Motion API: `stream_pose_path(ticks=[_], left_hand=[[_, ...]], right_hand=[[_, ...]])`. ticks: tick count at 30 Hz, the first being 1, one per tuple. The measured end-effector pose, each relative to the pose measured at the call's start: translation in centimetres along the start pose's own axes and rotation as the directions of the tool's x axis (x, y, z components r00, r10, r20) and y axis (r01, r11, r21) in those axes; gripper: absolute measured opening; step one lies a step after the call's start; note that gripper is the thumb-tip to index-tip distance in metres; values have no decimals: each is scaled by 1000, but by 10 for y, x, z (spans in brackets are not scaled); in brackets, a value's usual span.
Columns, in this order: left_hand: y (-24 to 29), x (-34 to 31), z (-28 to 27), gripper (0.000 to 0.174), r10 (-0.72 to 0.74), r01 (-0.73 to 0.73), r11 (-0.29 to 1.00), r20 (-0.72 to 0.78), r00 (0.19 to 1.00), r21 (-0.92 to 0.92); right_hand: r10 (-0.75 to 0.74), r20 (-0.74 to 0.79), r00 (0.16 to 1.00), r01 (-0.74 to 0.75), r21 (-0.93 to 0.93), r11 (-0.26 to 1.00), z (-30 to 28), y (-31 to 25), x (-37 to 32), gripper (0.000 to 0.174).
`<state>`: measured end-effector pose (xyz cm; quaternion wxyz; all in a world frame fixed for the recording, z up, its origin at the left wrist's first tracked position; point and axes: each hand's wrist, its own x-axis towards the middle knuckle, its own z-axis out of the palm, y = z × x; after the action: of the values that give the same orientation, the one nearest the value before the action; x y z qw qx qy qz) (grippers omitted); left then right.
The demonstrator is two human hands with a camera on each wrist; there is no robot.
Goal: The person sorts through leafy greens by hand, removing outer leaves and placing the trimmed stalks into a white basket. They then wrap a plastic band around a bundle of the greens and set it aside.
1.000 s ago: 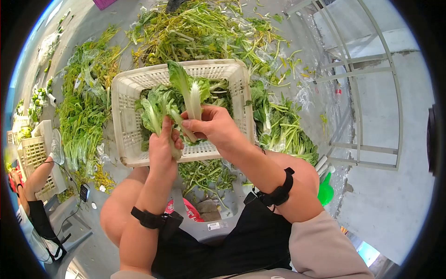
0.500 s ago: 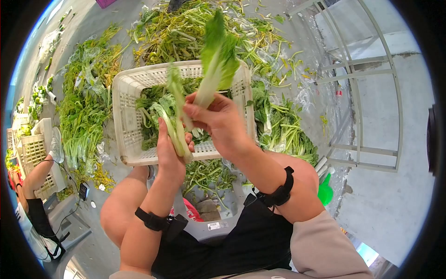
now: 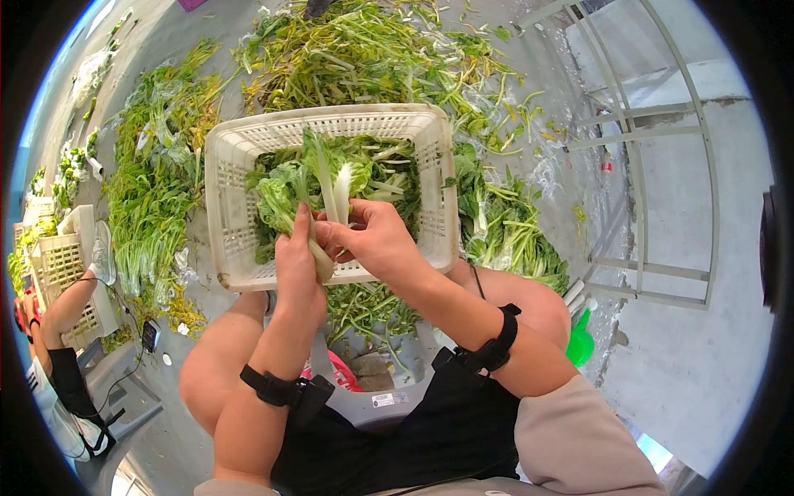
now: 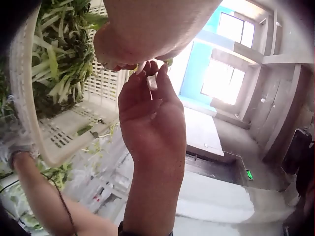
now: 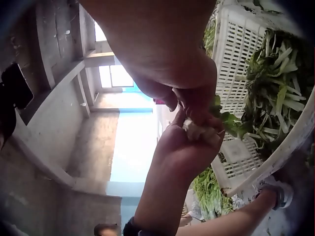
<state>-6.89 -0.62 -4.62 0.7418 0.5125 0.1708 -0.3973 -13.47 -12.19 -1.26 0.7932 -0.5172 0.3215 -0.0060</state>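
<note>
Over the basket, my left hand point(image 3: 299, 263) grips a head of leafy greens point(image 3: 279, 197) by its pale stalk, with the leaves pointing up and away. Close against it, my right hand point(image 3: 376, 236) pinches green leaves with broad white stems point(image 3: 341, 188) between thumb and fingers. In the right wrist view the pale butt of the stalk point(image 5: 197, 132) shows at the left palm. The left wrist view shows a white stem end point(image 4: 152, 81) among the right fingers. Beneath both hands, the cream plastic basket point(image 3: 217, 198) holds more loose greens point(image 3: 393, 169).
Heaps of yellowing trimmings point(image 3: 347, 62) lie behind the basket, with long greens point(image 3: 153, 198) to the left and more greens point(image 3: 521, 231) to the right. A metal frame point(image 3: 637, 165) stands at right, near a green plastic item point(image 3: 581, 339). Another person's leg point(image 3: 70, 318) is at far left.
The right hand has brought its leaves up, then back down beside the left hand. The left hand still holds the head, having shifted slightly to the right.
</note>
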Motion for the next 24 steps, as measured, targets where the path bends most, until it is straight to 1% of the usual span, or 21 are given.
stream_pose_path(ticks=[1,3,5,7,8,10,12,14,16,17,18,19,20,21,22,24], left_hand=[[0,1,-1,38,1,-1,1000,-1,1000,-1],[3,3,1,33,41,-41,999,-85,996,3],[10,0,3,32,60,-57,998,-97,994,34],[13,-1,6,31,78,-72,995,-108,991,64],[14,-1,7,31,81,-74,995,-103,991,64],[15,-2,8,31,82,-76,995,-99,992,65],[16,-2,9,31,61,-61,998,-53,997,14],[12,0,6,34,67,-66,998,-60,996,7],[11,0,5,37,72,-73,997,-68,995,0],[12,-2,5,40,49,-52,996,-38,998,-67],[13,-3,5,44,28,-29,991,-7,1000,-133],[14,-4,4,44,28,-29,991,-8,1000,-134],[16,-4,3,41,-6,8,995,18,1000,-103],[18,-5,2,40,-42,45,996,43,998,-70],[20,-6,3,40,-43,45,996,42,998,-70],[22,-7,4,36,-53,55,996,27,998,-74]], right_hand=[[6,1,1000,-6,23,1000,-1,2,2,17],[-19,-13,1000,19,8,1000,-3,3,4,18],[-45,-24,999,44,-7,999,-4,2,4,19],[-102,-58,993,96,-94,991,-5,0,4,20],[-102,-57,993,96,-94,991,-5,0,3,20],[-287,-53,957,249,-360,899,-1,-2,1,19],[-272,-37,962,240,-369,898,6,-14,-9,19],[-257,-21,966,230,-378,897,9,-16,-12,18],[-334,22,942,306,-464,831,9,-5,-9,20],[-334,23,942,306,-464,832,9,-1,-9,20],[-442,40,896,387,-558,734,11,2,-8,23],[-541,70,838,452,-643,618,12,3,-8,27],[-540,72,839,453,-643,618,12,3,-10,27],[-499,141,855,449,-684,574,12,1,-13,26],[-453,207,867,447,-722,527,12,0,-15,28],[-436,223,872,446,-727,522,10,2,-12,25]])
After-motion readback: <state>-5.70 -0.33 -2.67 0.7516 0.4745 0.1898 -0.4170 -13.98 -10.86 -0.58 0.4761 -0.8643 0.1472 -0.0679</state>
